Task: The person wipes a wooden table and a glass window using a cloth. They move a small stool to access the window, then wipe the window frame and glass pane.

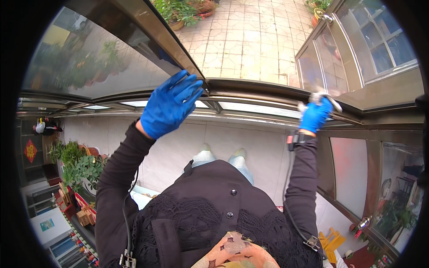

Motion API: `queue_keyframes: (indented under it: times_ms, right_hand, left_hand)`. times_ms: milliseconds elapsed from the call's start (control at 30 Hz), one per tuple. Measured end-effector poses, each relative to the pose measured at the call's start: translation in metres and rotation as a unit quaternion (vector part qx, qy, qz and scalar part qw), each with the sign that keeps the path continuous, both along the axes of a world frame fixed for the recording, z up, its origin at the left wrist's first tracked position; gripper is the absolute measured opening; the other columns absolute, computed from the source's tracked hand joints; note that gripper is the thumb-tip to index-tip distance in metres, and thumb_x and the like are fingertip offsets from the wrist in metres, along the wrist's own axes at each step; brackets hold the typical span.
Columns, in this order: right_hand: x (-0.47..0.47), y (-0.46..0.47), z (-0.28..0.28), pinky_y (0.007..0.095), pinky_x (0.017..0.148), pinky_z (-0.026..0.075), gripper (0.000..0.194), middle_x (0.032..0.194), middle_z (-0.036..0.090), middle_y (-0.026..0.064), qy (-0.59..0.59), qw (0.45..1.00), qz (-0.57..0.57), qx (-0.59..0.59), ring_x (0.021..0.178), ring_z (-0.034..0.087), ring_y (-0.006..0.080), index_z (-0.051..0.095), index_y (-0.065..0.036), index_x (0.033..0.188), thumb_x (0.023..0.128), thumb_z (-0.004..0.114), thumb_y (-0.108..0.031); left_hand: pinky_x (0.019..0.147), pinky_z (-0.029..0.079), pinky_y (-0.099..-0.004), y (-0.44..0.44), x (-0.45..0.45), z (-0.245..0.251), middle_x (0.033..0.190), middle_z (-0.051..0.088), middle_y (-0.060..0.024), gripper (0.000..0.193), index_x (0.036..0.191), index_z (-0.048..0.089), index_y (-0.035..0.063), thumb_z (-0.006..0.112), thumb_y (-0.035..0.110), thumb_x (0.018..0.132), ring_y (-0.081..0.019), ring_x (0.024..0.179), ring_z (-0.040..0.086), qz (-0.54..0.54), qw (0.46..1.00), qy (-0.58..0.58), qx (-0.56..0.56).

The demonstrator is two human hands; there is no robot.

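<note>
My left hand (pixel 171 104), in a blue glove, has its fingers extended at the lower corner of the sliding window sash (pixel 181 53), and no object shows in it. Over at the right, my right hand (pixel 315 115), also gloved in blue, grips a whitish cloth (pixel 318 97). Motion blurs the cloth where it meets the right end of the brown metal window track (pixel 258 90). Glass (pixel 90 57) fills the sash on the left. Between my hands the window stands open onto a tiled yard.
Outside, potted plants (pixel 181 13) stand on the tiled ground (pixel 241 43). A paned door (pixel 331 53) is at the right. Indoors, leafy plants (pixel 82 164) are to my left, with a person (pixel 45 127) farther off. A yellow stool (pixel 331 243) stands behind me at the right.
</note>
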State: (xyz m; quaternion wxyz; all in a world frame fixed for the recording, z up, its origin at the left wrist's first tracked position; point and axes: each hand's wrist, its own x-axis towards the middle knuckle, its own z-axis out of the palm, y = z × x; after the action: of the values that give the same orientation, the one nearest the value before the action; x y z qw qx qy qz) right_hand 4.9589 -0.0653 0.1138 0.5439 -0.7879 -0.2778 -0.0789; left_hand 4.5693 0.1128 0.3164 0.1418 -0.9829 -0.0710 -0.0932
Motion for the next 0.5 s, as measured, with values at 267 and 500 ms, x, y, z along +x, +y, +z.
queue_keyframes:
  times_ms: [267, 500]
  right_hand:
    - [-0.224, 0.134, 0.04, 0.0417, 0.078, 0.053, 0.036, 0.097, 0.069, 0.0157, -0.107, 0.94, 0.319, -0.061, 0.088, 0.067, 0.0343, 0.071, -0.012, 0.112, 0.078, 0.061, -0.005]
    - [-0.208, 0.158, 0.056, 0.0346, 0.086, 0.053, 0.04, 0.106, 0.07, 0.0195, 0.223, 0.839, 0.456, -0.195, 0.097, 0.07, 0.031, 0.069, -0.01, 0.118, 0.082, 0.064, -0.025]
  left_hand:
    - [0.108, 0.041, -0.0481, -0.016, -0.099, -0.038, 0.122, 0.064, -0.0098, 0.039, 0.116, 0.067, 0.0071, 0.07, 0.011, 0.077, -0.0291, 0.118, 0.059, 0.056, 0.989, 0.0, -0.138]
    - [0.102, 0.046, -0.0461, -0.021, -0.175, -0.074, 0.103, 0.065, -0.0087, 0.027, 0.104, 0.067, 0.0033, 0.068, 0.01, 0.078, -0.028, 0.103, 0.062, 0.107, 0.963, -0.028, -0.246]
